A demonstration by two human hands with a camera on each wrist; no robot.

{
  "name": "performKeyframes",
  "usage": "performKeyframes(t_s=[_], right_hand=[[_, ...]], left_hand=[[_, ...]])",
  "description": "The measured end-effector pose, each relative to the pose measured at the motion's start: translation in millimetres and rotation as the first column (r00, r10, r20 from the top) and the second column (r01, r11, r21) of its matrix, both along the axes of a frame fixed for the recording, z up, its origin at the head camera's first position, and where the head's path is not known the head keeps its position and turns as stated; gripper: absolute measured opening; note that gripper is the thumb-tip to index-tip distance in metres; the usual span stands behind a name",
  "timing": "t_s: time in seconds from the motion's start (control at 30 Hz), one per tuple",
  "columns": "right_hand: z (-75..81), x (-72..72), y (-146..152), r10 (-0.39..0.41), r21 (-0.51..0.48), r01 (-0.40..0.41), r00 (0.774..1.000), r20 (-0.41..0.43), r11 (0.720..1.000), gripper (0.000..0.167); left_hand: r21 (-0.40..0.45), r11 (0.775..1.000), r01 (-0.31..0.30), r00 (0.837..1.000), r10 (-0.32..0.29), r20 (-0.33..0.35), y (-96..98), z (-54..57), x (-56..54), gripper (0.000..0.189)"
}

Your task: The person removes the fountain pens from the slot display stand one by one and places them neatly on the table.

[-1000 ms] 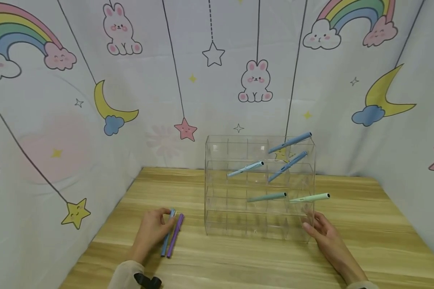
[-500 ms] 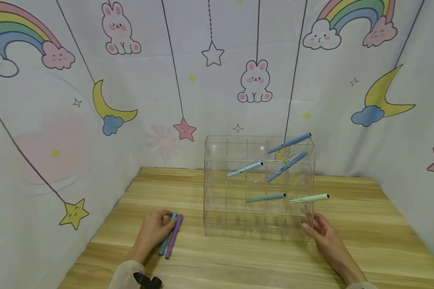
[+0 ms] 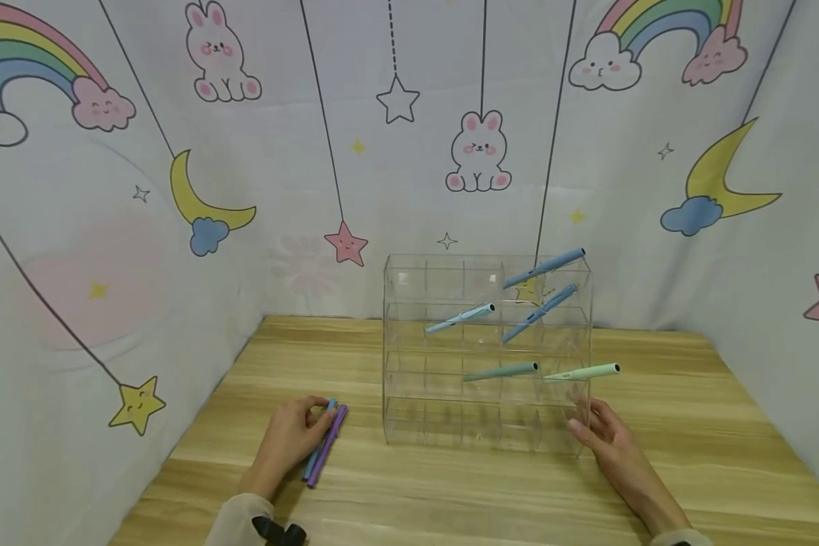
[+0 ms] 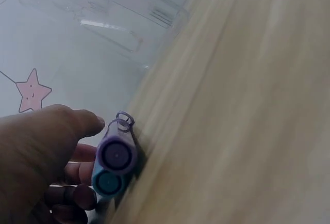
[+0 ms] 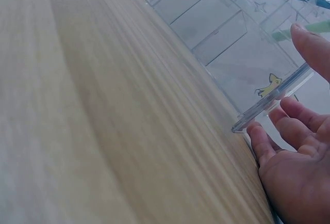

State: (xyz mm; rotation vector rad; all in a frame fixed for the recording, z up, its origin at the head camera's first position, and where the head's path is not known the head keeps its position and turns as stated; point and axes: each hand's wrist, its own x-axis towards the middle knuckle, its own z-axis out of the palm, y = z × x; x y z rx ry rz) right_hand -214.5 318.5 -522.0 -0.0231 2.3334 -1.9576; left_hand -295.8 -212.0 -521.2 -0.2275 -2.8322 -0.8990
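My left hand (image 3: pixel 290 436) is low over the table at the left, pinching a blue pen (image 3: pixel 311 462) between thumb and fingers. Close alongside lies a purple pen (image 3: pixel 327 446); the left wrist view shows the purple pen's end (image 4: pixel 116 154) touching the blue one (image 4: pixel 107 182). A clear acrylic rack (image 3: pixel 384 356) with many compartments stands upright in the middle. My right hand (image 3: pixel 614 451) holds the rack's lower right side, thumb on one side of the panel (image 5: pixel 273 100) and fingers on the other.
Several pens stick out of the rack: two blue ones (image 3: pixel 549 267) at upper right, a pale blue one (image 3: pixel 460 318), a grey-green one (image 3: pixel 501 371) and a light green one (image 3: pixel 583 373). Behind the wooden table (image 3: pixel 478 493) hangs a printed cloth (image 3: pixel 409 174).
The blue pen has shifted slightly right, up against the purple pen, and the purple pen's near end has moved a little left. My right hand stays on the rack.
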Motion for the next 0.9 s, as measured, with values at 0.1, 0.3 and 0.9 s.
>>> performKeyframes(t_s=[0.1,0.3,0.9], right_hand=[[-0.4,-0.3,0.4,0.008,-0.005,-0.008,1.0,0.0,1.0,0.065],[-0.4,-0.4,0.1,0.012,-0.007,-0.012,1.0,0.001,1.0,0.064],[0.3,0.5,-0.5,0.003,0.009,-0.003,1.0,0.004,1.0,0.066]], left_hand=[[-0.021,1.0,-0.007,1.0,0.007,0.014,1.5,1.1,2.1,0.04],[-0.072,0.997,-0.016,1.0,0.018,0.026,3.9,1.5,4.2,0.05],[-0.08,0.996,-0.044,0.999,0.044,-0.002,3.6,6.9,6.0,0.054]])
